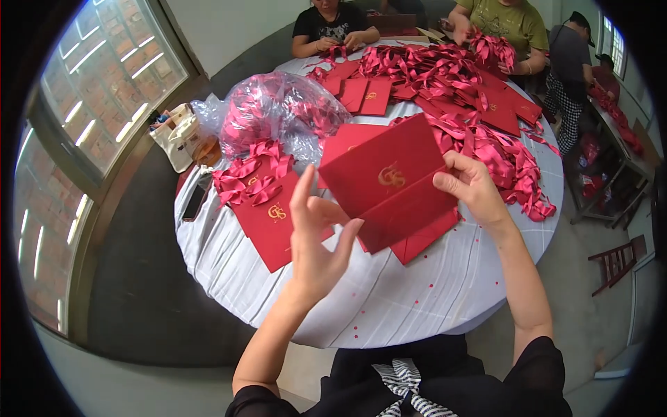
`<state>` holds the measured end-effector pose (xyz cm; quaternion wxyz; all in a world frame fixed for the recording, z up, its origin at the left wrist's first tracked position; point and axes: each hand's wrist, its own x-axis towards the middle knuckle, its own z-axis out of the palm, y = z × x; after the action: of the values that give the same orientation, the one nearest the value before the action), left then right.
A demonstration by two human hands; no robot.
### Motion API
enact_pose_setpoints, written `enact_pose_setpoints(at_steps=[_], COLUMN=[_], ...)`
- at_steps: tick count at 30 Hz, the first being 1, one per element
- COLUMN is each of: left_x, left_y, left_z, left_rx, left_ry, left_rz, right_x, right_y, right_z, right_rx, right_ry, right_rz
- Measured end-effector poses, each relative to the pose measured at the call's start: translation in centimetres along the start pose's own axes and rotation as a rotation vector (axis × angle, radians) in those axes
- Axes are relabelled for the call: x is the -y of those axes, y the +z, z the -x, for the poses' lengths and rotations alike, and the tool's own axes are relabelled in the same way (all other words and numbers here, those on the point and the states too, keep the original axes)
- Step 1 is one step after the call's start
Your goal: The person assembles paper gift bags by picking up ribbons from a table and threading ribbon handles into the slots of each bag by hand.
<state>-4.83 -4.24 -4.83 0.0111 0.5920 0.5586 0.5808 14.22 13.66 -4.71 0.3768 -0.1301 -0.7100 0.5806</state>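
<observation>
A flat red paper bag [379, 163] with a gold emblem and a fold across its lower part is held up, tilted, above the table. My right hand [476, 186] pinches its right edge between thumb and fingers. Beside the bag's lower left edge, my left hand [316, 243] is open, its thumb and fingers spread; its fingertips are partly hidden. More flat red bags [429, 238] lie beneath the held one, mostly covered by it. To the left, a stack of red bags with ribbon handles [267, 226] rests behind my left hand.
A white cloth [278, 299] covers the round table, dotted with small red bits. Clear plastic holding red ribbons [271, 104] sits at the far left, near a phone [196, 201]. Loose ribbons [497, 156] heap at right. Two people work across the table; others stand farther right.
</observation>
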Motion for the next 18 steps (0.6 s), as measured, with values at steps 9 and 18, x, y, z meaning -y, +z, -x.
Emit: enact_pose_setpoints(at_steps=[9, 18], left_x=[-1.5, -3.6], left_y=[-0.3, 2.5], left_z=[-0.9, -1.4], left_rx=[0.124, 0.139], left_ry=[0.081, 0.422], left_rz=[-0.333, -0.49], right_x=[1.3, 5.0], right_y=[0.0, 0.6], right_z=[5.3, 6.5], right_rx=[0.057, -0.23], right_ry=[0.05, -0.367], right_rz=[0.194, 0.619])
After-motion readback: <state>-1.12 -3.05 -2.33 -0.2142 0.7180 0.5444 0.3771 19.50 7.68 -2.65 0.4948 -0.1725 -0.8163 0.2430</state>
